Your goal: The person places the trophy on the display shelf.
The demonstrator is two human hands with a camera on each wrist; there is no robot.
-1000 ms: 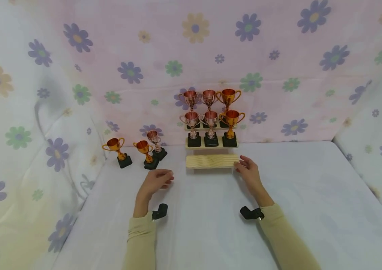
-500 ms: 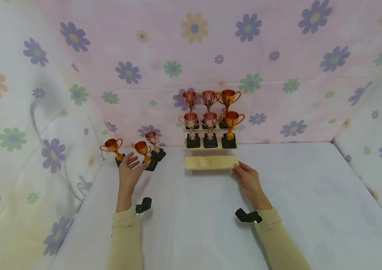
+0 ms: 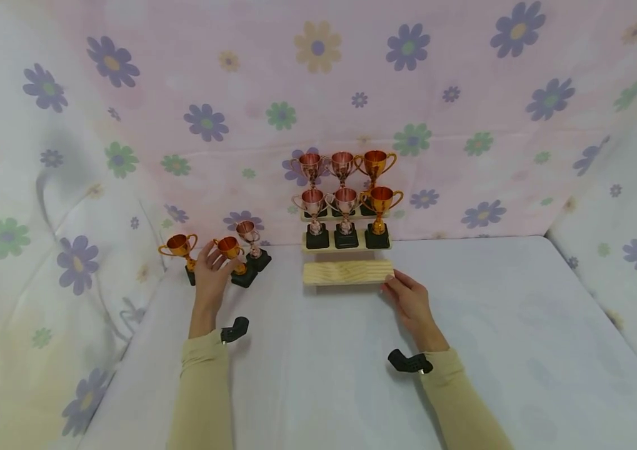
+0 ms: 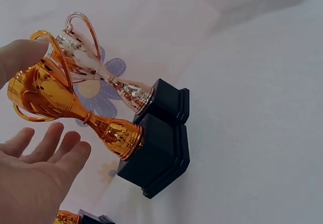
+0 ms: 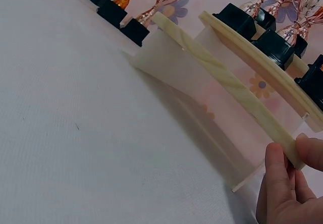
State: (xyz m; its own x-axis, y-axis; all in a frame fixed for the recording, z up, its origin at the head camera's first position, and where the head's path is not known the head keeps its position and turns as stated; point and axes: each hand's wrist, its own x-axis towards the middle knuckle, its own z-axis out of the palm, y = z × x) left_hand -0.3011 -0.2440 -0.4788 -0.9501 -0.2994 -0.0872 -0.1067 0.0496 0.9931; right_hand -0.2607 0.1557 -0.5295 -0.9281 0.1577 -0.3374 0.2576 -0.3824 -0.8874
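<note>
My left hand (image 3: 212,275) reaches around a gold trophy cup (image 4: 50,90) on a black base. In the left wrist view the thumb overlaps its upper handle, while the spread fingers stay apart from the cup below. A rose-gold trophy (image 4: 81,55) stands right behind it, and another gold trophy (image 3: 180,245) is to the left of the hand. My right hand (image 3: 411,303) pinches the right end of the bare bottom step of a wooden display shelf (image 3: 346,272), thumb on top and fingers beneath.
On the shelf's two upper steps stand several trophies, rose-gold ones on the left and middle, a gold trophy (image 3: 380,200) at the right end of each row. A flowered cloth (image 3: 464,112) hangs behind the white table (image 3: 307,375).
My left hand has moved left and forward from in front of the shelf to the gold trophy. The right hand has closed its pinch on the bottom step's end.
</note>
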